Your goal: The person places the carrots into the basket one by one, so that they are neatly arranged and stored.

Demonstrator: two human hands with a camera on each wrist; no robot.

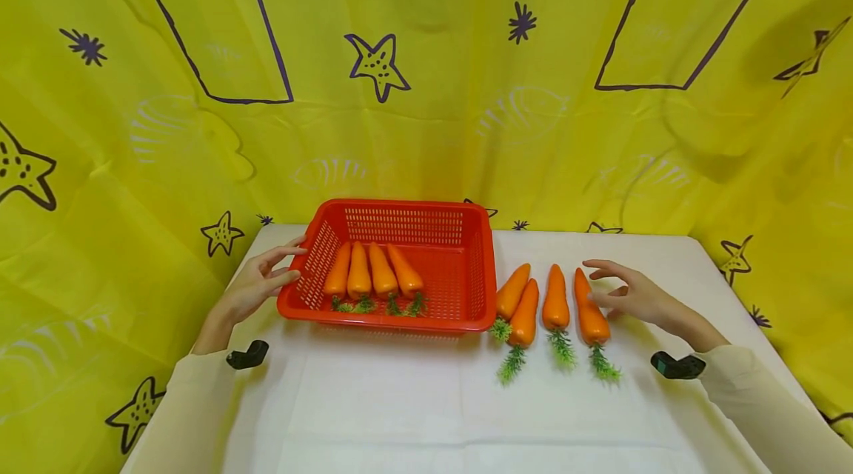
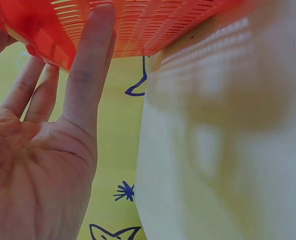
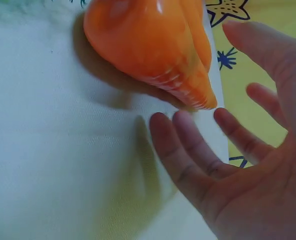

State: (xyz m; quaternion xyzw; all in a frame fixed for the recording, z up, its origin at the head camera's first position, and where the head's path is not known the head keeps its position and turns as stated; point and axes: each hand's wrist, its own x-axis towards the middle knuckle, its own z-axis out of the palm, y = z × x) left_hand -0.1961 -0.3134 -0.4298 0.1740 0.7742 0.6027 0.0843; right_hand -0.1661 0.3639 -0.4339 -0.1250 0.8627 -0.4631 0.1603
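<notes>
In the head view, the red basket (image 1: 388, 326) stands toward the back of the white worktop (image 1: 400, 407), its rear rim near the yellow curtain (image 1: 440, 163). Four orange carrots (image 1: 384, 278) lie inside against the left half; the basket's bare floor shows to their right. Past its right wall lie a close pair of carrots (image 1: 525, 318), then a single carrot (image 1: 555, 304), then the outermost carrot (image 1: 591, 317), with cloth showing between the last two. The left hand (image 1: 252, 285) is at the basket's left rim; the right hand (image 1: 636, 298) is beside the outermost carrot.

In the left wrist view, the left hand's fingers are spread and fairly straight, one laid against the slotted wall.

In the right wrist view, the right hand's fingers are parted, near a carrot's tip, gripping nothing; the worktop's edge runs behind.
</notes>
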